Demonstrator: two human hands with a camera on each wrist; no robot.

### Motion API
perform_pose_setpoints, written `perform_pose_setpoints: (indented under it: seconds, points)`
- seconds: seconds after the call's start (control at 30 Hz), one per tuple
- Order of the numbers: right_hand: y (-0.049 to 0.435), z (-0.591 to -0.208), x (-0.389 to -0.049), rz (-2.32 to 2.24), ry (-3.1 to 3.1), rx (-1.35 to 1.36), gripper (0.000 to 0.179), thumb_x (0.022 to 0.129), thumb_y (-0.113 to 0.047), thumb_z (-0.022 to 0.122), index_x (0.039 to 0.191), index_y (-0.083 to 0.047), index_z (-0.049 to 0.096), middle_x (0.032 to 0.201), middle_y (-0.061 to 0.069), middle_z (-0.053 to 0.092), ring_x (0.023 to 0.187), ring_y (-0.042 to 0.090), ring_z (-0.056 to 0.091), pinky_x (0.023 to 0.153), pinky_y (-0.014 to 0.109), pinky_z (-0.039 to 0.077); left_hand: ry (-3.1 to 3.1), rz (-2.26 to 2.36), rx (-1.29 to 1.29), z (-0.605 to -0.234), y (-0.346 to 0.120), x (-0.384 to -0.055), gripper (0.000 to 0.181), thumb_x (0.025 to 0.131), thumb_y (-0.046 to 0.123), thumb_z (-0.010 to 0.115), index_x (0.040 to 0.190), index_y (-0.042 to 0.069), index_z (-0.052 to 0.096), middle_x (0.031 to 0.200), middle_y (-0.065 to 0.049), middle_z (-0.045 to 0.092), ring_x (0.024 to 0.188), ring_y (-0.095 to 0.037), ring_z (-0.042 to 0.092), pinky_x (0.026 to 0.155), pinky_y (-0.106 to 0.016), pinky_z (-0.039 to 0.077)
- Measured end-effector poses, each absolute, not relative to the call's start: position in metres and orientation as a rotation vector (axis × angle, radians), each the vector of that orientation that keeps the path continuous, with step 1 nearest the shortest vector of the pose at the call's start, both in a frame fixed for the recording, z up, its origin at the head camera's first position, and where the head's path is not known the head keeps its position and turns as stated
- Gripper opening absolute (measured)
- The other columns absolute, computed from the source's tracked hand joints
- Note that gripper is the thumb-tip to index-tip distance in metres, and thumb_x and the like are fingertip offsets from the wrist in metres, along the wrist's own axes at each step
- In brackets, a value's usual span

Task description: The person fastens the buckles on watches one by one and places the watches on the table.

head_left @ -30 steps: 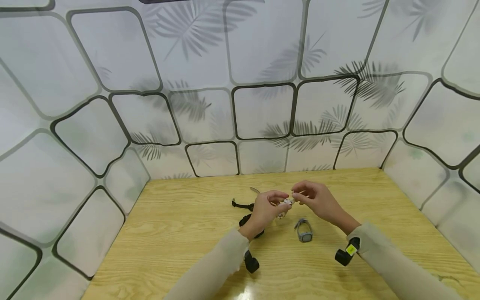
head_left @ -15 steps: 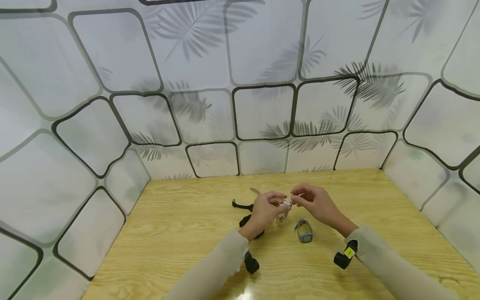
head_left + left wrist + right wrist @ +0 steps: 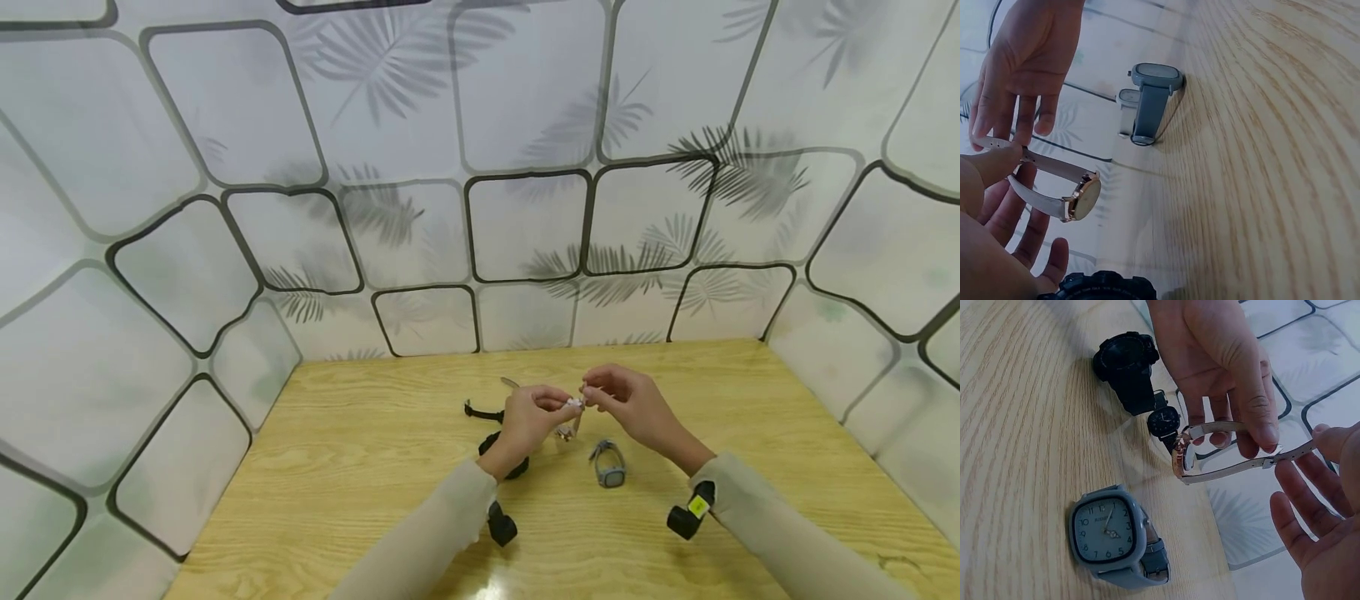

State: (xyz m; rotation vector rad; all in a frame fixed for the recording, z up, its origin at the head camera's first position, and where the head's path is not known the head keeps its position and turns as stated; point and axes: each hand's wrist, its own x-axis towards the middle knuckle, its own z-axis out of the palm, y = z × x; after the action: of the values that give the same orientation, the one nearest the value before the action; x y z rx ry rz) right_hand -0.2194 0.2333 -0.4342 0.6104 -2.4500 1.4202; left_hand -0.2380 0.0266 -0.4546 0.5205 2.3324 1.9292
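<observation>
A wristwatch point(image 3: 1184, 457) with a rose-gold case and a pale strap hangs between my two hands above the table. In the right wrist view, my left hand point(image 3: 1216, 356) pinches the strap close to the buckle point(image 3: 1269, 462). My right hand point(image 3: 1329, 544) pinches the free strap end between thumb and forefinger. The strap forms a loop with its tip through the buckle. From the head view, the left hand point(image 3: 528, 421) and right hand point(image 3: 633, 408) nearly meet at the fingertips, and the case hangs below them.
A grey square watch point(image 3: 611, 467) lies on the wooden table point(image 3: 360, 483) in front of the hands. Under the left hand are a large black watch point(image 3: 1125, 362) and a smaller black watch point(image 3: 1164, 420). A pale watch point(image 3: 1127, 103) lies farther off. Patterned fabric walls enclose the table.
Both hands stay in almost the same place, with slight finger movement at the strap. The watch has turned a little, and more of its hanging strap shows in the head view.
</observation>
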Motion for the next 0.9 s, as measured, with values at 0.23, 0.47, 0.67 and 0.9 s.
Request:
perform_pose_setpoints:
  seconds: [0.23,0.47,0.67,0.9]
  points:
    - [0.233,-0.433,-0.216,1.415,-2.454,0.572,0.02,0.1,-0.014,0.07,0.119,-0.008,0.071,0.109,0.01,0.074,0.081,0.012,0.071,0.071,0.034,0.06,2.244,2.016,0.525,-0.455,0.027,-0.238,0.017,0.09,0.026,0.083,0.101,0.014,0.08,0.092,0.003,0.075,0.084,-0.011,0.068,0.073,-0.028,0.058]
    - [0.238,-0.428,-0.217,1.259,-2.475,0.626,0.019,0.099,-0.023,0.072,0.114,-0.012,0.076,0.105,-0.001,0.074,0.084,0.016,0.07,0.071,0.03,0.059,2.184,2.032,0.561,-0.45,0.024,-0.236,0.016,0.092,0.021,0.081,0.104,0.011,0.08,0.093,0.0,0.075,0.083,-0.011,0.068,0.073,-0.034,0.059]
    - [0.242,-0.424,-0.221,0.973,-2.414,0.845,0.015,0.093,-0.01,0.077,0.106,-0.017,0.077,0.097,-0.008,0.072,0.077,0.005,0.062,0.066,0.029,0.056,2.224,1.986,0.621,-0.445,0.021,-0.237,0.014,0.092,0.018,0.08,0.102,0.008,0.08,0.092,-0.004,0.076,0.083,-0.023,0.071,0.072,-0.042,0.061]
    - [0.24,-0.416,-0.223,0.762,-2.37,1.029,0.018,0.084,0.0,0.083,0.095,-0.013,0.08,0.09,-0.006,0.07,0.072,0.002,0.058,0.06,0.034,0.055,2.286,1.934,0.657,-0.443,0.021,-0.235,0.012,0.092,0.017,0.08,0.1,0.008,0.08,0.094,-0.007,0.077,0.086,-0.021,0.071,0.078,-0.047,0.06]
